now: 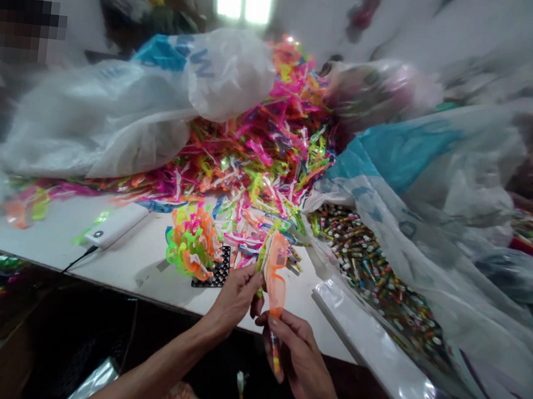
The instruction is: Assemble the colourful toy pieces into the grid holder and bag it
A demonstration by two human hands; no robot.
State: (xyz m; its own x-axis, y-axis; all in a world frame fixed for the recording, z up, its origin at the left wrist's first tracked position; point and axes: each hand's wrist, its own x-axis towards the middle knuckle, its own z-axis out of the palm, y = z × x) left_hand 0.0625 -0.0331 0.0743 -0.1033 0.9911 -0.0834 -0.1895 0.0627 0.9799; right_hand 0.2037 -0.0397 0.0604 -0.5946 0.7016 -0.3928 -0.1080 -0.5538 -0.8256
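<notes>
While both hands meet at the table's edge, orange plastic takes centre stage!

Taking the hands as the middle of the dial, we have the orange glasses-shaped piece (pixel 278 277) right at the hub, standing nearly upright just above the near edge of the table (pixel 153 276). And what a pinch from the right hand (pixel 296 345): thumb and fingers are closed on its lower end, with a striped stick (pixel 275 351) running down along the fingers. Joined to the orange piece or merely beside it? Can't tell from this angle! Over on the other side, the left hand (pixel 238 292) has its fingertips gripping a yellow-green piece (pixel 263 256), close alongside the orange one.

Out to ten o'clock, a bright cluster of plastic pieces (pixel 193 239) crowds a black perforated tray (pixel 222 268); farther out, between nine and ten, lies a white device (pixel 121 225) with a black cable. Straight up at twelve, a huge heap of neon pieces (pixel 272 143)! At two o'clock, small striped sticks (pixel 370 255) fill a plastic-lined space, and toward three, a glossy white pack (pixel 375 347) juts over the edge. Down past six, one loose stick (pixel 240 388) shows against dark cloth.
</notes>
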